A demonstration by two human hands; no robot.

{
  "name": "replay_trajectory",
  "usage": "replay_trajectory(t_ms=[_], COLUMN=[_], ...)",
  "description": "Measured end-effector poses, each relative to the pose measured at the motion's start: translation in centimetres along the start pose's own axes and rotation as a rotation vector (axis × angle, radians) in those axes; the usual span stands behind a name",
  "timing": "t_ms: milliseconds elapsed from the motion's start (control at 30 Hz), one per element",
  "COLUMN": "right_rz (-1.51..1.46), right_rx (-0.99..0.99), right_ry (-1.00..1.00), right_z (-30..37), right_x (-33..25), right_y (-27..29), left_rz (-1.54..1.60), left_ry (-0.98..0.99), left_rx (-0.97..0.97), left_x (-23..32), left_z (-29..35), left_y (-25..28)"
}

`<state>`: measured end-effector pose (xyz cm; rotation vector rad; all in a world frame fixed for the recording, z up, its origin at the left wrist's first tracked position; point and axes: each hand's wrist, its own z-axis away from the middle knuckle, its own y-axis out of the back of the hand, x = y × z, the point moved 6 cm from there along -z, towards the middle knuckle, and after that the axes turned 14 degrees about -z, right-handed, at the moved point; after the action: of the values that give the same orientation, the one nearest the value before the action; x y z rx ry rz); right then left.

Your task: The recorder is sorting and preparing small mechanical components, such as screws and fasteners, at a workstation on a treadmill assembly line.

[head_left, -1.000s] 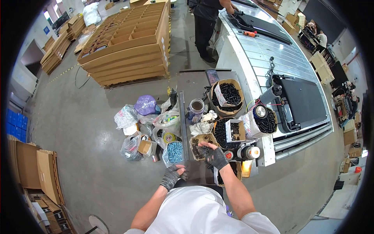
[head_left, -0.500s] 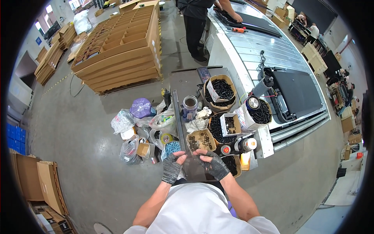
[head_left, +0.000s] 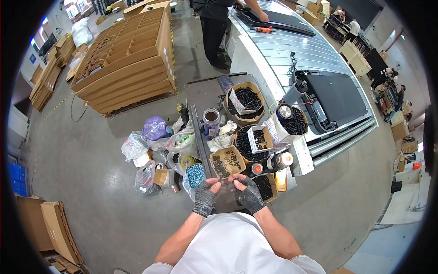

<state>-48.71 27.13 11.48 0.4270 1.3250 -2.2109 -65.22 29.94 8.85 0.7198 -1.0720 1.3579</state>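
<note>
My left hand [head_left: 205, 197] and my right hand [head_left: 249, 193], both in dark fingerless gloves, are close together over the near end of a grey work surface [head_left: 223, 201]. Thumb and fingertips are pinched together on each; whatever they hold is too small to make out. Just beyond the fingertips sits a cardboard box of small dark rings [head_left: 228, 162]. A bag of blue screws [head_left: 195, 176] lies beside my left hand. To the right of my right hand is a box of black parts [head_left: 264, 187], partly covered by the hand.
A metal bar [head_left: 199, 139] runs along the surface's left side. Bottles [head_left: 279, 160], an open flask [head_left: 211, 123] and boxes of black screws [head_left: 246, 100] crowd it. Plastic bags [head_left: 145, 178] lie left. A slatted conveyor [head_left: 273, 59] carries black panels; a co-worker [head_left: 214, 36] stands beyond.
The whole scene has shifted left in the picture as the view turned. My hands stay close together, pinched, with only slight finger movement.
</note>
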Motion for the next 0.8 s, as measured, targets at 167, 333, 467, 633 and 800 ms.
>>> replay_trajectory(t_ms=[167, 333, 467, 633, 800], right_rz=[0.070, 0.182, 0.360, 0.451, 0.558], right_rx=[0.006, 0.005, -0.041, -0.032, 0.072], right_ry=[0.068, 0.086, 0.179, 0.245, 0.294], right_z=[0.4, 0.4, 0.4, 0.0, -0.6], right_x=[-0.1, -0.2, 0.0, 0.0, -0.1], right_y=[-0.5, -1.0, -1.8, -2.2, -1.0], left_rz=[-0.008, 0.172, 0.149, 0.188, 0.164], left_ry=[0.041, 0.134, 0.173, 0.251, 0.299], left_rx=[0.002, -0.005, 0.028, 0.030, 0.030], left_x=[-0.6, -1.6, -2.4, -3.7, -4.0], left_z=[-0.2, -0.3, -0.9, -1.4, -2.0], left_y=[-0.9, -1.3, -1.2, -1.2, -1.8])
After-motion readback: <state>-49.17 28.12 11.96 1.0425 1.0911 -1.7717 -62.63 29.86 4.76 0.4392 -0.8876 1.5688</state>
